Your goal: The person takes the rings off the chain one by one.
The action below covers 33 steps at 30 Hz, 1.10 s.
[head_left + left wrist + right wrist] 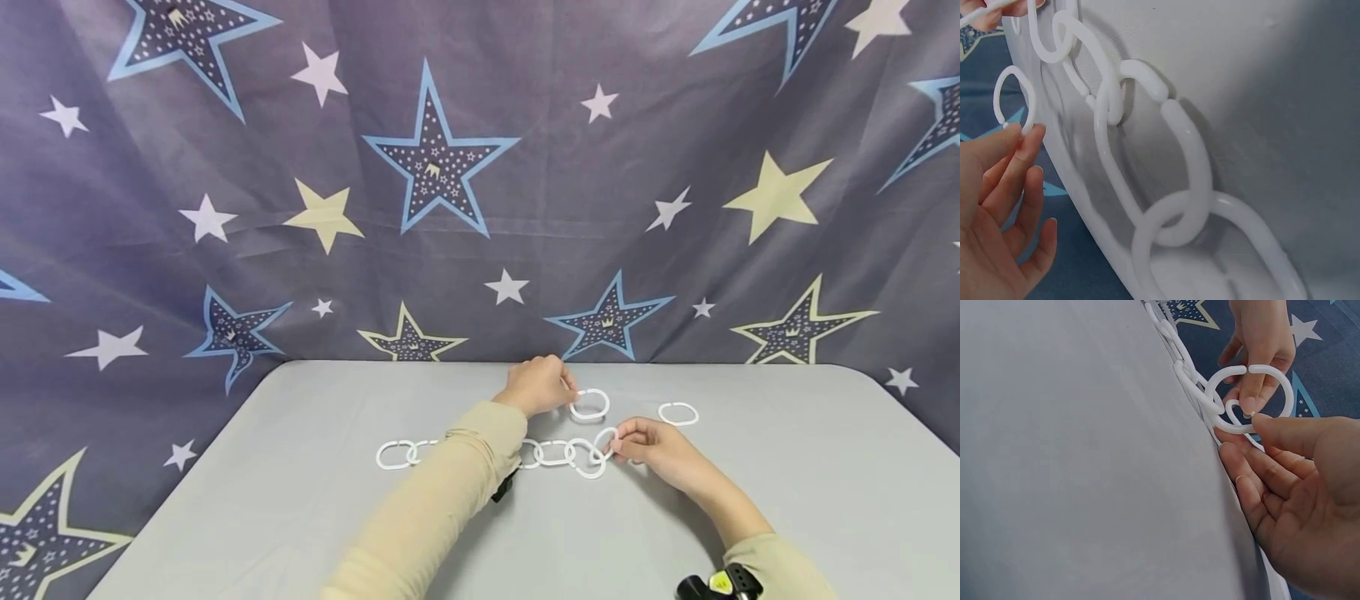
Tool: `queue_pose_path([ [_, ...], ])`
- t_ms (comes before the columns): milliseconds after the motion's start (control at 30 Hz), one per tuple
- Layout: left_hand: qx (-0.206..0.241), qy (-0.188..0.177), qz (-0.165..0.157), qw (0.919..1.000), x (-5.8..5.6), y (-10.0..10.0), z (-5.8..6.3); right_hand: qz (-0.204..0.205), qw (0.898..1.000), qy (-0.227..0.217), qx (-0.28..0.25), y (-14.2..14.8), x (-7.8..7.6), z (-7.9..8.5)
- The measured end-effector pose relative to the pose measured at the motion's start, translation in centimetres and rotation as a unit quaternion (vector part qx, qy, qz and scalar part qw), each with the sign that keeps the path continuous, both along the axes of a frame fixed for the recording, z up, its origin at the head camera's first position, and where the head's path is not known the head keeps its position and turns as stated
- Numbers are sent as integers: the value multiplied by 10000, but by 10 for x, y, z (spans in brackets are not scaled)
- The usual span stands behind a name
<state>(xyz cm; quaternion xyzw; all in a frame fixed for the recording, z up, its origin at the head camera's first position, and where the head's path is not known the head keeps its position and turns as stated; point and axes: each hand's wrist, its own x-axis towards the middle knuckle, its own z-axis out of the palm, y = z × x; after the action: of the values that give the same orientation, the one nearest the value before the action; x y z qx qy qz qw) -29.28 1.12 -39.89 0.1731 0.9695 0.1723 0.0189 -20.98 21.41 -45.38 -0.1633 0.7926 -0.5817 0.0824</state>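
Note:
A chain of white plastic links point(553, 453) runs across the table, partly hidden behind the left forearm. Between thumb and fingertips, my right hand point(654, 448) pinches the link at the chain's right end point(1289, 394), which is lifted and has a small gap in its ring. My left hand point(538, 385) is farther back on the table and pinches a separate white link point(591, 404) by its edge. That loose link shows in the left wrist view too, held upright at the fingertips of the left hand point(1004, 206).
One more loose white link point(678, 414) lies at the back right of the grey table point(247, 517). Behind the table hangs a dark curtain point(540, 208) printed with stars. A black wrist device point(720, 582) sits by the right sleeve.

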Motion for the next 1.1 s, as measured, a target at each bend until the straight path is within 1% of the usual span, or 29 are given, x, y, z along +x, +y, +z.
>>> queue_pose_path([
  [133, -36, -60, 51, 10000, -2, 5, -3, 19, 10000, -2, -10, 0, 0, 0],
  [367, 112, -345, -47, 9993, -2, 17, -8, -12, 9999, 56, 119, 2, 1, 0],
  [667, 207, -382, 14, 9991, -4, 29, -5, -18, 9999, 99, 67, 4, 1, 1],
  [867, 234, -432, -58, 9988, -2, 30, -7, 1, 10000, 26, 23, 3, 1, 0],
  [1100, 229, -452, -74, 9987, 1, 31, -8, 45, 10000, 70, 5, 1, 0, 2],
])
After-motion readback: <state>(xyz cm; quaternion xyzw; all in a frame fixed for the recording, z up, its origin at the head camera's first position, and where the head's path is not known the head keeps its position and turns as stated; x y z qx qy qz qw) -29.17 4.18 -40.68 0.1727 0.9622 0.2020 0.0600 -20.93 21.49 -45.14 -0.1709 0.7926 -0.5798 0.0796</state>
